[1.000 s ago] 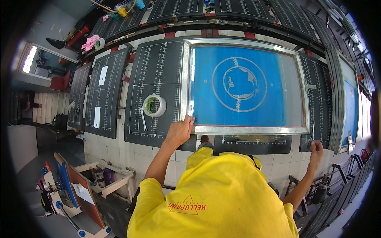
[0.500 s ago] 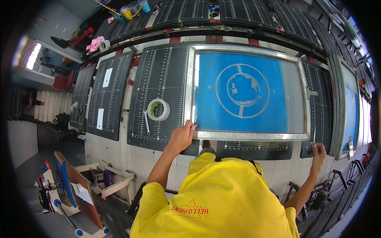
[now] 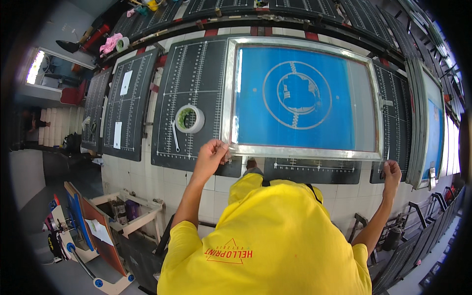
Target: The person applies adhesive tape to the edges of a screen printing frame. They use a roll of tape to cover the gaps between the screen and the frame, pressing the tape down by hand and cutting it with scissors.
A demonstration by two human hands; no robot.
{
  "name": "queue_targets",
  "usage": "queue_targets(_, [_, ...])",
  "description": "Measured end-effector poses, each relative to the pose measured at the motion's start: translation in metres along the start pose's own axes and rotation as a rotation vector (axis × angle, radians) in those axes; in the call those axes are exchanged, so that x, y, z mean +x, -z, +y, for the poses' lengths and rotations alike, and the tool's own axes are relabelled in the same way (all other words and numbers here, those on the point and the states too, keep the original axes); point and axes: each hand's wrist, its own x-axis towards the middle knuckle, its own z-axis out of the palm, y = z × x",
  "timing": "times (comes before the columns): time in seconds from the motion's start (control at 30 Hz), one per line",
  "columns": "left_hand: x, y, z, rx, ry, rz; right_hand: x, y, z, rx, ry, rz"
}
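A screen-printing frame (image 3: pixel 305 154) with a metal border and blue mesh (image 3: pixel 250 113) lies over dark ruled boards, and a pale ring design shows in the mesh. At the frame's near left corner, my left hand (image 3: pixel 211 157) is closed in a pinch on a see-through strip (image 3: pixel 227 158). My right hand (image 3: pixel 392 173) is closed beside the near right corner, fingertips together next to a small dark thing; what they hold cannot be made out. Left of the frame, a roll of tape (image 3: pixel 198 119) and a spanner (image 3: pixel 175 136) rest on a dark board (image 3: pixel 206 73).
Another board (image 3: pixel 129 103) with two white cards stands farther left. More framed screens (image 3: pixel 418 123) lean at the right. Beyond a rail, further ruled boards run along the back. A wooden and metal stand (image 3: pixel 101 231) is on the floor at lower left.
My left hand has shifted from lying on the frame's corner to just off it, now pinching the see-through strip. My right hand stays near the right corner. The whole view has shifted slightly.
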Motion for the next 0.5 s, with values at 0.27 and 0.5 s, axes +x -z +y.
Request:
queue_targets(0.27, [-0.032,-0.011,0.026,0.164,-0.108,-0.032,0.012,0.030,-0.010,-0.044,0.020,-0.014])
queue_targets(0.5, [-0.015,-0.009,0.003,0.175,-0.206,0.113,0.013,0.012,0.005,-0.031,-0.035,-0.095])
